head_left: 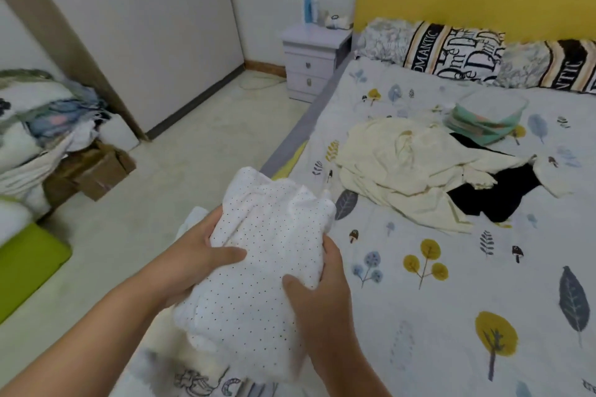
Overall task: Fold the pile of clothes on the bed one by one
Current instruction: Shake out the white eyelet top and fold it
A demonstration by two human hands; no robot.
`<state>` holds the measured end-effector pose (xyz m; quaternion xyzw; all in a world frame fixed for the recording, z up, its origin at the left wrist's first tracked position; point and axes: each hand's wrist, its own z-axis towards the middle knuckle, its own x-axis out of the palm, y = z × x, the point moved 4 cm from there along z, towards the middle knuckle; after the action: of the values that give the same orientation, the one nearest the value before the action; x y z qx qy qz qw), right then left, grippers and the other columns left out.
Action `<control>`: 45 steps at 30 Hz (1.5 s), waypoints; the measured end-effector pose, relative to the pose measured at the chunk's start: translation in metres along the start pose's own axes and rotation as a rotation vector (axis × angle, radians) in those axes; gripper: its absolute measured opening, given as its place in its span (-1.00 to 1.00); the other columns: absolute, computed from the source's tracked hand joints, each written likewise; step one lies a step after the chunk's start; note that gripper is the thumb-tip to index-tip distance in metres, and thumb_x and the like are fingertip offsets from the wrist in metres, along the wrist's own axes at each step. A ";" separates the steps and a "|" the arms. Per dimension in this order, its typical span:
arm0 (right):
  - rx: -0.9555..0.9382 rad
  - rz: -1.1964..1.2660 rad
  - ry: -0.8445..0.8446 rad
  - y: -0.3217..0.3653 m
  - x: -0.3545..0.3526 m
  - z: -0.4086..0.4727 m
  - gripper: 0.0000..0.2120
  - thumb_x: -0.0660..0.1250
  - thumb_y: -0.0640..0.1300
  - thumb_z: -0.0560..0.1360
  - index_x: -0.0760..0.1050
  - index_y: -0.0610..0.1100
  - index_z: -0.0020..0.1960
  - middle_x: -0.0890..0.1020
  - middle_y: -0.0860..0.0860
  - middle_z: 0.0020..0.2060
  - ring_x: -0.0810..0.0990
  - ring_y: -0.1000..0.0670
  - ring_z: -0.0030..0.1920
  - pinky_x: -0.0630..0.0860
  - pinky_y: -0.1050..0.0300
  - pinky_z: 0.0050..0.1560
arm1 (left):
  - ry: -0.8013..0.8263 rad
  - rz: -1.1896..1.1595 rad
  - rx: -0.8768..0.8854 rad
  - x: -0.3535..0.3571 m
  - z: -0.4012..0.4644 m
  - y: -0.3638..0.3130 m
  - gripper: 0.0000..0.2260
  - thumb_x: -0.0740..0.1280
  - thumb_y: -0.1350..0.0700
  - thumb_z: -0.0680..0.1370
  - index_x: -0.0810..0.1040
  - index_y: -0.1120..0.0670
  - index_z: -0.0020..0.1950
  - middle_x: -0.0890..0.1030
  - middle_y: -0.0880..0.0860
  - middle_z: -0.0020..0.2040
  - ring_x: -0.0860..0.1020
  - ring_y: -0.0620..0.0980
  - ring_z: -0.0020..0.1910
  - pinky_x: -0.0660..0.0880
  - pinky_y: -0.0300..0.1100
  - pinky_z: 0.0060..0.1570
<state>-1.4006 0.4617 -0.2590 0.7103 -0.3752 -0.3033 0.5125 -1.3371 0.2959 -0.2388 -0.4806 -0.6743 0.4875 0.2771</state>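
Note:
A white garment with small black dots [261,261] is bunched up in front of me, over the near left corner of the bed. My left hand [200,255] grips its left side with the thumb on top. My right hand [322,296] grips its right side, thumb pressed into the cloth. Farther out on the bed lies a loose pile: a crumpled cream garment [406,167] on top of a black garment [496,196]. Below my hands a piece of printed fabric [206,383] shows at the bottom edge.
The bed [435,284] has a leaf and tree print sheet, with pillows [451,51] at its head. A clear bag holding green folded fabric [487,116] sits behind the pile. A bedside table [312,61], wardrobe [154,29], cardboard boxes [96,171] and heaped bedding [42,126] stand to the left.

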 end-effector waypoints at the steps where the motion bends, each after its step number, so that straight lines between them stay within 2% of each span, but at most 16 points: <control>1: 0.002 -0.007 0.015 -0.002 0.015 0.001 -0.29 0.30 -0.31 0.41 0.17 0.08 0.46 0.44 0.15 0.25 0.43 0.09 0.23 0.43 0.09 0.27 | -0.004 -0.010 -0.005 -0.014 -0.003 0.005 -0.48 0.36 0.32 0.47 0.47 -0.28 0.20 0.64 -0.06 0.11 0.64 0.07 0.04 0.57 0.02 -0.03; 4: -0.011 -0.043 0.020 -0.018 0.055 0.005 -0.28 0.32 -0.27 0.40 0.13 0.11 0.46 0.36 0.20 0.29 0.36 0.17 0.24 0.37 0.38 0.18 | -0.039 -0.083 -0.018 -0.052 -0.006 0.025 -0.47 0.46 0.29 0.38 0.51 -0.27 0.14 0.65 -0.01 0.10 0.64 0.12 0.02 0.61 -0.03 -0.17; 8: 0.105 -0.137 0.060 -0.063 0.096 0.012 -0.17 0.37 -0.13 0.39 -0.04 0.06 0.51 0.21 0.09 0.44 0.23 0.04 0.41 0.26 0.02 0.41 | -0.139 -0.141 -0.181 -0.082 -0.002 0.083 -0.55 0.44 0.24 0.41 0.48 -0.11 0.22 0.65 0.08 0.09 0.64 0.19 0.01 0.59 0.09 -0.07; 11: 0.294 -0.165 0.076 -0.097 0.108 0.019 -0.22 0.29 0.01 0.50 -0.13 -0.05 0.52 0.16 -0.02 0.47 0.21 -0.04 0.43 0.21 0.03 0.41 | -0.317 0.085 -0.276 -0.094 0.003 0.122 -0.75 0.36 0.15 0.51 0.48 0.00 0.17 0.62 0.02 0.09 0.62 0.04 -0.01 0.54 -0.02 0.02; 19: 0.173 -0.223 0.018 -0.103 0.115 0.037 -0.38 0.22 -0.28 0.50 0.07 0.05 0.46 0.37 0.00 0.16 0.38 0.02 0.19 0.35 0.03 0.32 | -0.561 0.101 -0.103 -0.112 0.013 0.125 -0.70 0.22 0.28 0.56 0.49 -0.10 0.14 0.67 -0.03 -0.10 0.65 -0.06 -0.17 0.51 -0.19 -0.23; 21: 0.186 -0.331 0.048 -0.105 0.120 0.036 -0.34 0.21 -0.26 0.50 0.01 0.05 0.48 0.32 0.01 0.28 0.33 0.01 0.29 0.31 -0.01 0.37 | -0.610 0.198 -0.142 -0.114 0.014 0.128 -0.66 0.20 0.27 0.56 0.43 -0.08 0.25 0.61 -0.08 -0.09 0.60 -0.09 -0.17 0.46 -0.22 -0.28; 23: 0.228 -0.538 0.057 -0.103 0.122 0.035 -0.28 0.22 -0.20 0.50 -0.13 0.05 0.50 0.15 0.01 0.45 0.19 -0.01 0.43 0.22 0.04 0.42 | -0.613 0.419 -0.226 -0.110 0.013 0.133 -0.54 0.21 0.26 0.53 0.27 0.01 0.42 0.53 0.01 0.10 0.54 0.02 0.01 0.48 -0.09 -0.10; 25: 0.011 -0.824 -0.066 -0.084 0.122 0.035 -0.14 0.42 -0.06 0.38 -0.02 -0.01 0.50 0.30 -0.13 0.39 0.38 -0.11 0.34 0.39 -0.01 0.28 | -0.650 0.769 -0.124 -0.106 0.013 0.125 -0.44 0.24 0.20 0.52 0.14 0.09 0.49 0.35 0.16 0.38 0.36 0.15 0.30 0.37 0.05 0.22; 27: -0.222 -0.960 -0.139 -0.073 0.129 0.034 -0.09 0.60 0.02 0.09 0.34 -0.12 0.36 0.55 -0.20 0.20 0.61 -0.18 0.12 0.58 -0.05 -0.03 | -0.566 1.074 0.131 -0.096 0.016 0.114 -0.49 0.19 0.06 0.53 0.20 0.08 0.48 0.27 0.19 0.45 0.23 0.14 0.40 0.27 0.12 0.29; 29: -0.313 -1.088 -0.114 -0.077 0.142 0.030 -0.08 0.60 0.14 0.03 0.39 -0.17 0.28 0.57 -0.19 0.20 0.56 -0.20 0.20 0.54 -0.12 0.07 | -0.311 1.300 0.279 -0.084 0.020 0.120 -0.54 0.01 -0.08 0.59 0.27 0.04 0.46 0.27 0.16 0.47 0.15 0.08 0.44 0.12 0.06 0.37; 31: -0.324 -1.154 -0.057 -0.086 0.150 0.029 -0.10 0.57 0.25 0.00 0.53 -0.18 0.22 0.56 -0.15 0.20 0.23 -0.19 0.44 0.22 -0.14 0.33 | -0.104 1.382 0.232 -0.082 0.023 0.134 -0.47 -0.17 -0.16 0.61 0.29 0.03 0.45 0.26 0.10 0.47 0.06 0.03 0.46 -0.06 -0.06 0.38; 33: -0.279 -1.186 -0.010 -0.096 0.152 0.028 -0.15 0.55 0.30 -0.03 0.61 -0.16 0.13 0.59 -0.11 0.18 -0.18 -0.11 0.51 -0.04 -0.13 0.32 | -0.011 1.363 0.125 -0.086 0.024 0.145 -0.41 -0.25 -0.21 0.59 0.28 0.02 0.44 0.23 0.10 0.47 0.06 0.06 0.47 -0.13 -0.12 0.37; 34: -0.258 -1.203 0.023 -0.100 0.152 0.029 -0.17 0.54 0.31 -0.03 0.62 -0.14 0.12 0.61 -0.10 0.16 -0.19 -0.11 0.51 -0.06 -0.13 0.31 | 0.000 1.360 0.099 -0.087 0.024 0.148 -0.40 -0.27 -0.22 0.58 0.27 0.02 0.45 0.21 0.10 0.47 0.07 0.08 0.47 -0.15 -0.14 0.36; 39: -0.305 -1.284 0.056 -0.102 0.144 0.033 -0.25 0.51 0.35 -0.02 0.67 -0.08 0.03 0.66 -0.06 0.08 0.48 -0.10 0.21 0.07 -0.12 0.30 | -0.017 1.333 0.038 -0.092 0.036 0.155 -0.30 -0.44 -0.40 0.36 -0.33 -0.14 0.44 -0.44 -0.10 0.43 -0.42 -0.08 0.44 -0.33 -0.16 0.42; 42: -0.399 -1.255 0.108 -0.086 0.132 0.036 -0.42 0.52 0.32 -0.01 0.69 0.01 -0.10 0.69 0.02 -0.03 0.67 0.02 0.00 0.60 0.04 -0.02 | -0.031 1.302 0.000 -0.093 0.041 0.133 -0.44 0.00 -0.27 0.55 -0.10 -0.20 0.51 -0.24 -0.14 0.51 -0.19 -0.11 0.52 -0.12 -0.10 0.47; 45: -0.490 -1.168 0.162 -0.069 0.111 0.037 -0.56 0.55 0.24 0.01 0.65 0.07 -0.19 0.67 0.14 -0.16 0.66 0.15 -0.14 0.60 0.30 -0.18 | -0.102 1.289 0.104 -0.085 0.045 0.092 -0.57 0.18 -0.13 0.56 0.24 -0.19 0.44 0.22 -0.14 0.48 0.20 -0.13 0.45 0.09 -0.16 0.40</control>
<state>-1.3562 0.3627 -0.3407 0.6806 0.1941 -0.5552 0.4368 -1.3080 0.2057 -0.3324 -0.7511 -0.2385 0.6103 -0.0806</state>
